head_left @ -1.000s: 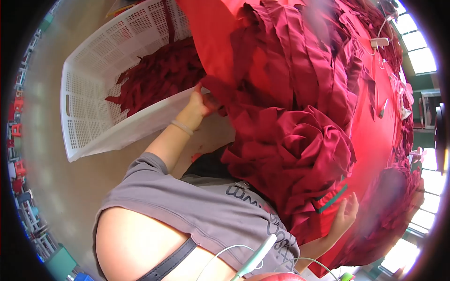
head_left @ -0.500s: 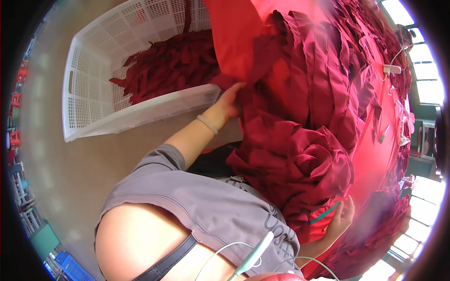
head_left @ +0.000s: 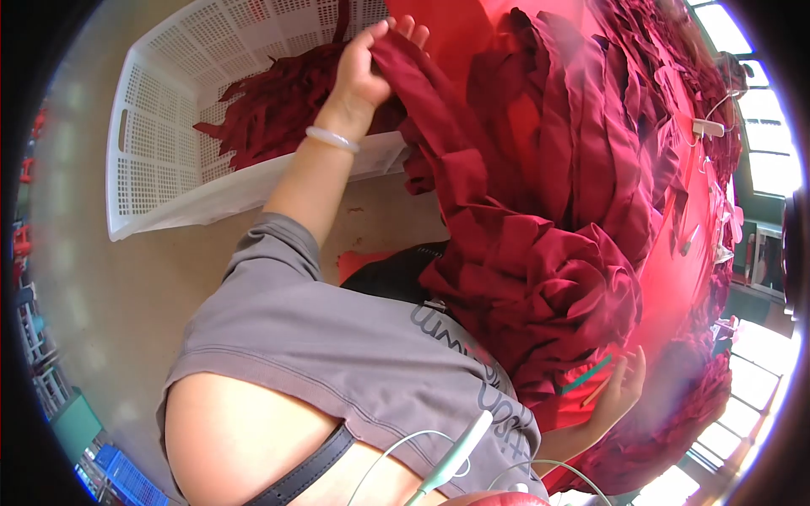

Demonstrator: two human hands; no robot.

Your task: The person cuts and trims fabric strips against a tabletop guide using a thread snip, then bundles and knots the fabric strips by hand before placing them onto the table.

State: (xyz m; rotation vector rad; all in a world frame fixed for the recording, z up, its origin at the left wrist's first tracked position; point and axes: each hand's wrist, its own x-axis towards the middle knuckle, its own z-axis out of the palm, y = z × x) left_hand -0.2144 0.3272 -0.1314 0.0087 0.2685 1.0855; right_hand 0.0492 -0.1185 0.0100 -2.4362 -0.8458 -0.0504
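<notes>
My left hand (head_left: pixel 363 72) is raised by the near side of the white basket, gripping one end of a dark red fabric strip (head_left: pixel 439 118). The strip runs down toward a large ruffled rose (head_left: pixel 582 291) of the same cloth. Beside the rose's lower edge is my right hand (head_left: pixel 618 392), its fingers loosely extended and apart with nothing visible in them. A green strip (head_left: pixel 585 375) and a thin orange stick (head_left: pixel 596 391) lie close to that hand on bright red cloth.
The white perforated basket (head_left: pixel 156 160) holds many loose dark red fabric strips (head_left: pixel 270 110). More long strips (head_left: pixel 582 126) spread over the red surface (head_left: pixel 675 261) at the right. Another dark red heap (head_left: pixel 666 422) lies at lower right. A blue crate (head_left: pixel 131 476) stands far lower left.
My left hand has moved up, away from the rose, drawing the fabric strip with it. My right hand has shifted slightly and its fingers look more extended.
</notes>
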